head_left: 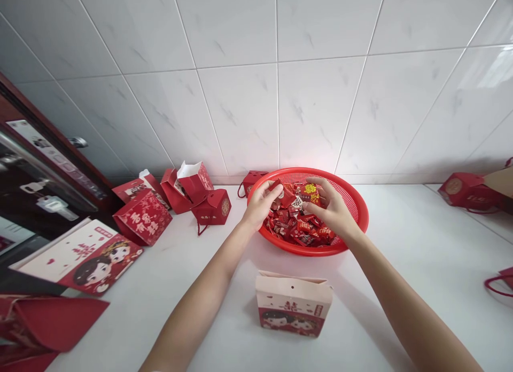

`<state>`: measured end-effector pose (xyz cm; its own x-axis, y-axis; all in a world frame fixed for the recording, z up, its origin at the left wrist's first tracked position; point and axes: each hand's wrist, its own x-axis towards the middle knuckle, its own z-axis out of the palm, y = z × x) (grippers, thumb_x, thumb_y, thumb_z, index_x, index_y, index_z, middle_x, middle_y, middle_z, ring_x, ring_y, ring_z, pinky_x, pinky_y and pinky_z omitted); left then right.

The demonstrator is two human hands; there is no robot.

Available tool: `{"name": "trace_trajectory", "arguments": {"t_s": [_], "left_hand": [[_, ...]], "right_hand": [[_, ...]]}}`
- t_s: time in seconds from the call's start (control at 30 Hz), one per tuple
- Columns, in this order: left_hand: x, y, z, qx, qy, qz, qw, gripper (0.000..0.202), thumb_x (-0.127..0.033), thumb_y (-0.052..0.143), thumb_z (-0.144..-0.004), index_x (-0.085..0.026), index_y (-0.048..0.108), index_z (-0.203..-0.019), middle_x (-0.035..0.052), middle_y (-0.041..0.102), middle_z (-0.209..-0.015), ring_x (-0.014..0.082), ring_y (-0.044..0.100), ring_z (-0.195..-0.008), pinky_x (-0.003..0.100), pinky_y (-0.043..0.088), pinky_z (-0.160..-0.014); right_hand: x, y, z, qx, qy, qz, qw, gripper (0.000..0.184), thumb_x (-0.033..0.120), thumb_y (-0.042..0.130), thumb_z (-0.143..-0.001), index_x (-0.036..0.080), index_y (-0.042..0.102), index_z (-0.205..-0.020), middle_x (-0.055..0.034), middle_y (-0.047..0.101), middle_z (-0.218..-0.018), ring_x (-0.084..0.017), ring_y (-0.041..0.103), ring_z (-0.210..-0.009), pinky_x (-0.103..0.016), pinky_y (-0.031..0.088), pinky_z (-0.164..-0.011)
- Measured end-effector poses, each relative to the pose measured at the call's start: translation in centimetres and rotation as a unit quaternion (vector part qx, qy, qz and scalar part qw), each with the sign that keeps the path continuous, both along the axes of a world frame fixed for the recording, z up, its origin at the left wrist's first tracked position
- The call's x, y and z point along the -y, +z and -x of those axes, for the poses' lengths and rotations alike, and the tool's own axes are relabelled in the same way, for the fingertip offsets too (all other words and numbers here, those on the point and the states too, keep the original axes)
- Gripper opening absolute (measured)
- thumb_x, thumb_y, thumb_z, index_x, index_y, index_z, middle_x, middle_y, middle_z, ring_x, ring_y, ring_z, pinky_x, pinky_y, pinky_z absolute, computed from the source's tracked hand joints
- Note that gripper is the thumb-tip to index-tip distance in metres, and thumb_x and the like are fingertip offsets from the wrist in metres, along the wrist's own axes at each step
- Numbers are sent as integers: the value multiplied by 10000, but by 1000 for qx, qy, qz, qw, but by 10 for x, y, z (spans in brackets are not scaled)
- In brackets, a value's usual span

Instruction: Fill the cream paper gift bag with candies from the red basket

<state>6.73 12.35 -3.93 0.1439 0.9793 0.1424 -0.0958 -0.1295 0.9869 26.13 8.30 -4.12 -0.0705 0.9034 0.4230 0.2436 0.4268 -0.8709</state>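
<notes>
A round red plastic basket (358, 201) holds a heap of wrapped candies (296, 230), mostly red. My left hand (261, 205) is inside its left rim, thumb and fingers closed on a red-wrapped candy (285, 196). My right hand (334, 211) reaches over the right side of the heap with its fingers curved and apart. Its thumb is close to a packet with yellow and white print (310, 193). Between my forearms, a cream and red gift box (294, 305) with cartoon figures stands upright, its top edges slightly parted.
Several red gift boxes (212, 206) stand to the left, along with a larger cartoon-printed box (94, 257). At the near left corner lies a red box (60, 321). Another red box (460, 190) sits far right. A tiled wall (316, 115) rises behind the white surface. Keys (56, 205) hang from a dark cabinet.
</notes>
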Motion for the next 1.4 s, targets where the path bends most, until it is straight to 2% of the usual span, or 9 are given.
{"name": "trace_trajectory", "arguments": {"t_s": [0.17, 0.37, 0.57, 0.73, 0.9, 1.03, 1.2, 1.3, 1.4], "left_hand": [[-1, 0, -1, 36, 17, 10, 999, 361, -471, 812, -728, -217, 662, -936, -18, 648, -804, 142, 609, -738, 225, 488, -602], [-1, 4, -1, 56, 21, 12, 998, 363, -434, 850, -702, -191, 623, -847, -65, 586, -716, 54, 486, -525, 200, 414, -515], [-1, 4, 0, 66, -19, 30, 997, 392, -433, 869, -650, -180, 602, -784, -41, 660, -756, 104, 638, -610, 247, 531, -632], [0, 2, 0, 61, -26, 35, 997, 346, -380, 868, -633, -180, 638, -796, -23, 694, -782, 147, 682, -726, 278, 576, -709], [1, 2, 0, 49, -45, 18, 998, 341, -384, 865, -642, -190, 605, -747, -26, 684, -788, 164, 681, -825, 290, 591, -772], [1, 1, 1, 18, -64, 24, 997, 350, -436, 846, -681, -195, 610, -775, -17, 700, -821, 179, 708, -795, 310, 590, -763], [1, 0, 1, -19, -88, 28, 996, 382, -479, 846, -706, -188, 628, -824, -9, 723, -821, 179, 730, -673, 299, 590, -671], [0, -2, 1, -34, -93, 23, 995, 382, -500, 823, -741, -193, 612, -825, -10, 722, -783, 185, 737, -683, 303, 600, -685], [0, -3, 2, -36, -104, 15, 994, 378, -497, 820, -756, -188, 645, -885, 10, 748, -841, 197, 747, -719, 322, 613, -715]], "right_hand": [[-2, 0, 0, 29, 2, 3, 1000, 448, 325, 695, -791, 285, 582, -1222, -65, 653, -1341, -323, 591, -1287, -545, 459, -1098], [-2, -1, 0, 65, 42, 9, 997, 472, 276, 667, -765, 284, 598, -1232, -56, 681, -1267, -337, 614, -1247, -548, 511, -1034], [-1, 0, 1, 54, 51, 15, 997, 482, 254, 662, -759, 281, 600, -1237, -61, 690, -1227, -334, 627, -1215, -536, 557, -972], [2, 3, 1, 1, 54, 32, 998, 442, 271, 666, -777, 275, 622, -1217, -73, 661, -1272, -317, 636, -1174, -520, 612, -888], [2, 2, 1, -44, 46, 73, 995, 497, 274, 680, -741, 260, 610, -1232, -89, 639, -1278, -327, 622, -1170, -484, 657, -767], [3, 3, 1, -44, 42, 65, 996, 505, 274, 673, -748, 258, 597, -1247, -84, 656, -1247, -307, 648, -1119, -475, 640, -805], [3, 4, 1, -31, 17, 26, 999, 484, 250, 679, -759, 269, 588, -1234, -66, 671, -1255, -255, 675, -1003, -450, 593, -864], [2, 4, 1, -28, 15, 20, 999, 460, 249, 681, -758, 274, 593, -1209, -65, 662, -1288, -260, 666, -1033, -427, 584, -846], [1, 3, 0, -29, 2, 14, 999, 465, 257, 678, -756, 265, 595, -1214, -78, 662, -1278, -260, 662, -1001, -416, 577, -803]]}}
